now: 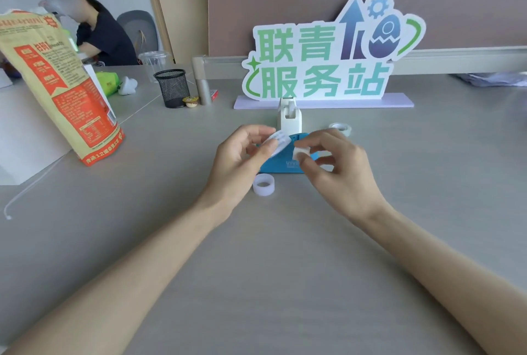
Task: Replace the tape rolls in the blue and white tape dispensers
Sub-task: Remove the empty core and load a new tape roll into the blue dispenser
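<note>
Ahead of you a grey desk, a green-lettered cutout sign on its lilac base, a black mesh pen cup beside a small jelly cup, to your left a red-and-tan paper bag, a clear plastic cup, a seated person beyond.

My left hand pinches a tape roll. My right hand grips a small white piece, right over the blue dispenser.

One head-worn view — looking forward and down over the counter, close above both forearms, facing the sign.
</note>
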Demonstrator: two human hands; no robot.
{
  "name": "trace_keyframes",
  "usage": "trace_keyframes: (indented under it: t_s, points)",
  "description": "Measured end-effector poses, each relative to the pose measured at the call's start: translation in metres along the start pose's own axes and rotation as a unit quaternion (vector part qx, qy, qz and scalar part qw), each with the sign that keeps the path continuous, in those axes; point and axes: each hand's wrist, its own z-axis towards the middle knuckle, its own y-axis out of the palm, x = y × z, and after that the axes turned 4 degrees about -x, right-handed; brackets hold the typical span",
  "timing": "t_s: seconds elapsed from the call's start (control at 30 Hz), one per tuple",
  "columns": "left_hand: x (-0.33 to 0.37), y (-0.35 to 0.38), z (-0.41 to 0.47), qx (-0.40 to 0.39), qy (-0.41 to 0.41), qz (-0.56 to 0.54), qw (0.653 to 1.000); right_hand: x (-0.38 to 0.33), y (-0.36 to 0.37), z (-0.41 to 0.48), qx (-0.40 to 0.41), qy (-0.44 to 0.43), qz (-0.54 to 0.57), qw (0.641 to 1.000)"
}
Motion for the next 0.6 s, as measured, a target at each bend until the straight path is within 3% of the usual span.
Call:
trace_keyframes:
  t_s: [0.13, 0.6]
  points:
    - [0.0009, 0.0058, -0.0027, -0.025, -0.057, -0.057, 0.996, -0.0087, -0.0023, 0.0001, 0.01, 0.016, 0.079, 0.997]
    - [0.0026, 0.0068, -0.0014, -0.078, -0.098, -0.105, 0.987, -0.0115, -0.002, 0.0001, 0.015, 0.035, 0.088, 0.995]
